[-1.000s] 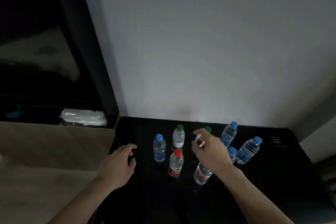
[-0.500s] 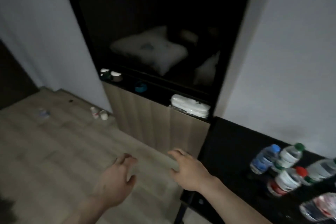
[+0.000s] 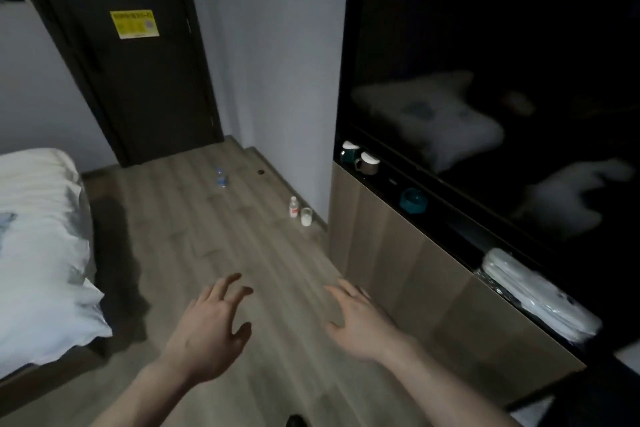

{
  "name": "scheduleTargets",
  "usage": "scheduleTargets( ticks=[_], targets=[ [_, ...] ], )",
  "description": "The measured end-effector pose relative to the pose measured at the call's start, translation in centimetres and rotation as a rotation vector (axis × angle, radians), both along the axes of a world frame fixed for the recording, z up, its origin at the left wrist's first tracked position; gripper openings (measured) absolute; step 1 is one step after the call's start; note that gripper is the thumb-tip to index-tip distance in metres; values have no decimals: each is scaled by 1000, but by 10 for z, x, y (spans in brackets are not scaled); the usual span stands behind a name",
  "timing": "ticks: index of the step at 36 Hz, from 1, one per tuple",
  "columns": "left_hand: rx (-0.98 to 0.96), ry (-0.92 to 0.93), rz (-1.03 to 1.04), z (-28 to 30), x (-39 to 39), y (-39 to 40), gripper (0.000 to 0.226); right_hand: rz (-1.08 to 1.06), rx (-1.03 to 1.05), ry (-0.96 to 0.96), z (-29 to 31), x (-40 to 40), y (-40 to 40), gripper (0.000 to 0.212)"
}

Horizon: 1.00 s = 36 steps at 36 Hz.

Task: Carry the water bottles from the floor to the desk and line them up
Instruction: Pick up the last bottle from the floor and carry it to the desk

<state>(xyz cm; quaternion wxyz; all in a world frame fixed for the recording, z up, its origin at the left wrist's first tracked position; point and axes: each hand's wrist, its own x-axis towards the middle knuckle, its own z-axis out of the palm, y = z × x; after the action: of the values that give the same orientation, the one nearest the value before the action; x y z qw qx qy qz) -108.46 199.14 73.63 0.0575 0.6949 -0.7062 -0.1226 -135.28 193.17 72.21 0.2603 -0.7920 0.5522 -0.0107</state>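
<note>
I saw the wooden floor (image 3: 214,253) fill the middle of my view, with the dark door (image 3: 138,55) at 11 o'clock and the white bed (image 3: 38,239) at 9 o'clock. A low wooden cabinet (image 3: 408,274) ran along 3 o'clock under a glossy black panel (image 3: 502,80). My left hand (image 3: 207,329) and right hand (image 3: 360,322) hovered over the floor at 6 o'clock, fingers (image 3: 230,282) spread loose, grasping nothing. Far off at 12 o'clock two blue-capped bottles (image 3: 221,177) lay blurred together on the floor. Nearer the cabinet's corner, at 1 o'clock, a white-capped bottle (image 3: 293,207) stood upright just beside a small white cup (image 3: 306,217).
</note>
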Motion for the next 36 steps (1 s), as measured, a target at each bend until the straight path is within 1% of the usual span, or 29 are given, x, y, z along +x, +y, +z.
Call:
scheduleTargets(
  ticks=[7,11,20,27,32,36],
  targets=[
    [23,-11,64,8,60,-95,59,50,18,-30,-6,66,-104,71],
    [-25,-13,102,14,95,-149,60,86,20,-14,-2,105,-172,74],
    [-21,23,245,-5,204,-222,62,193,7,2,9,221,-287,76],
    [-7,19,227,-19,300,-306,64,198,3,22,-1,309,-370,77],
    [16,-13,175,-19,378,-370,65,132,-21,-1,-5,375,-423,76],
    [28,3,134,-14,429,-423,65,77,-31,-28,-9,423,-462,75]
  ],
)
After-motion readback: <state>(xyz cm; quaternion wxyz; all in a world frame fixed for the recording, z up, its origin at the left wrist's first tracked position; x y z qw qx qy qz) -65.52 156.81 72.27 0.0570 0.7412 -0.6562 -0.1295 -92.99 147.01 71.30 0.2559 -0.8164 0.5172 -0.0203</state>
